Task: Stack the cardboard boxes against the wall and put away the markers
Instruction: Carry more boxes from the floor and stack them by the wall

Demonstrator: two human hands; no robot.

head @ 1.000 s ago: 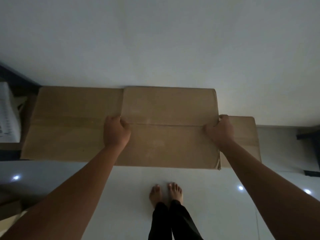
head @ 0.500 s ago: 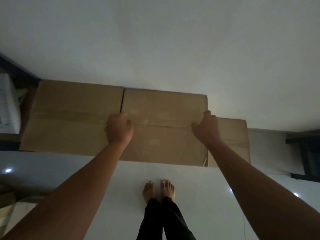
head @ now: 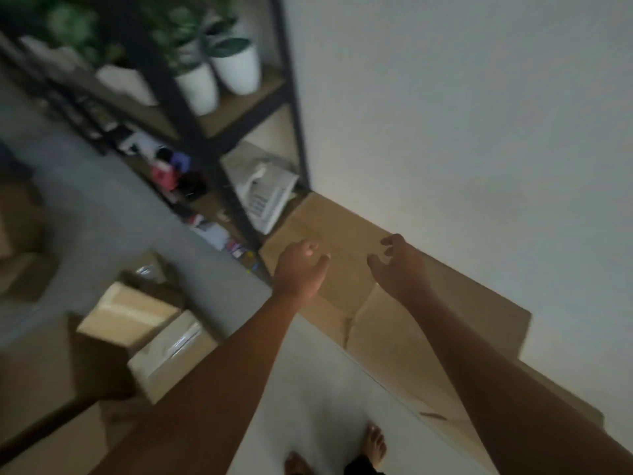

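Brown cardboard boxes stand in a row against the white wall, one on top of another at the right. My left hand and my right hand hover in front of the top box, fingers loosely curled, holding nothing and touching nothing. More cardboard boxes lie on the floor at the lower left, one with shiny tape. Small coloured items sit low on the shelf; whether they are markers is too blurred to tell.
A black metal shelf rack stands left of the boxes, holding white plant pots, a white basket and small clutter. A grey rug or surface lies at the left. My bare feet stand on white floor tiles.
Both hands have let go of the top box and pulled back from it. My head has turned left, bringing the shelf rack and the floor boxes into view.
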